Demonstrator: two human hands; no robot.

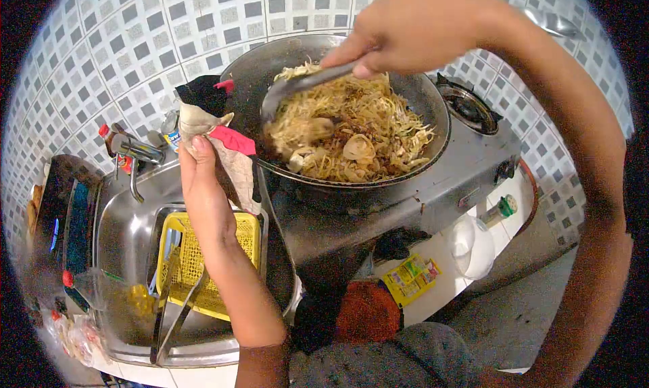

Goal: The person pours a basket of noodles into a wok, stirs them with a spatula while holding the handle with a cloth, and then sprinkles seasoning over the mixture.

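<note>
A wide dark wok sits on the stove, filled with noodles mixed with pale shreds and browned bits. My right hand reaches over it from the upper right, fingers wrapped round the handle of a grey metal spatula. The spatula's far end is blurred and dips into the noodles at the left. At the wok's left rim, my left hand grips a folded beige, pink and black cloth. Whatever the cloth covers at the rim is hidden.
Left of the stove is a steel sink with a faucet, a yellow basket and metal tongs. A second burner lies right of the wok. Below the stove are a yellow packet and a white bowl.
</note>
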